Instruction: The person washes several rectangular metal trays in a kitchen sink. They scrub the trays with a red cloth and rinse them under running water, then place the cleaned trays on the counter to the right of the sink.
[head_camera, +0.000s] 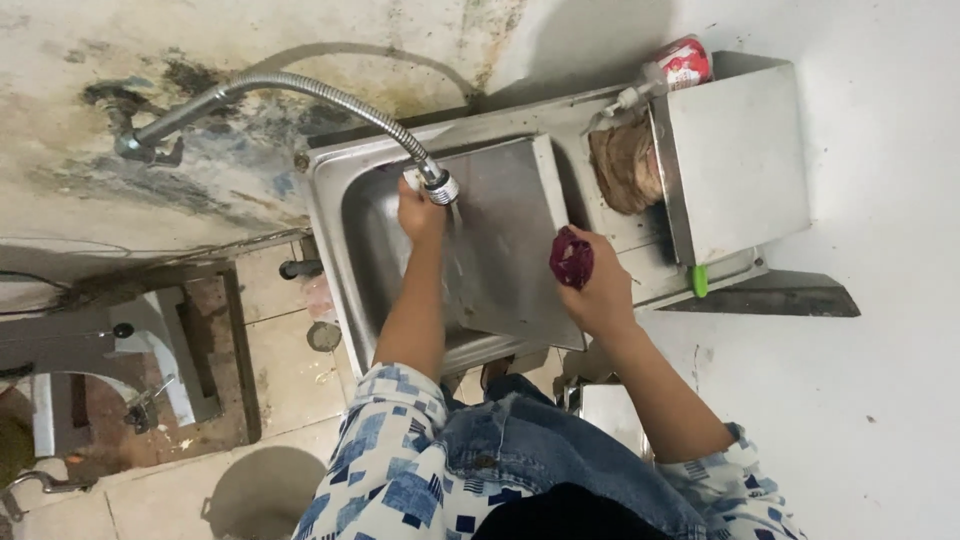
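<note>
One sink (330, 190), one flexible tap hose (310, 90), one steel tray (510, 240), one purple scrubber (572, 258), one bottle (672, 68), one brown rag (625, 165), two hands.

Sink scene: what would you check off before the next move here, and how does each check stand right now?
1. Left hand at the faucet head: ok.
2. Right hand has a grip on the purple scrubber: ok.
3. Metal tray rests tilted in the sink: ok.
4. Water running onto the tray: cannot tell, only a faint stream shows.
5. Tray clean: cannot tell.
</note>
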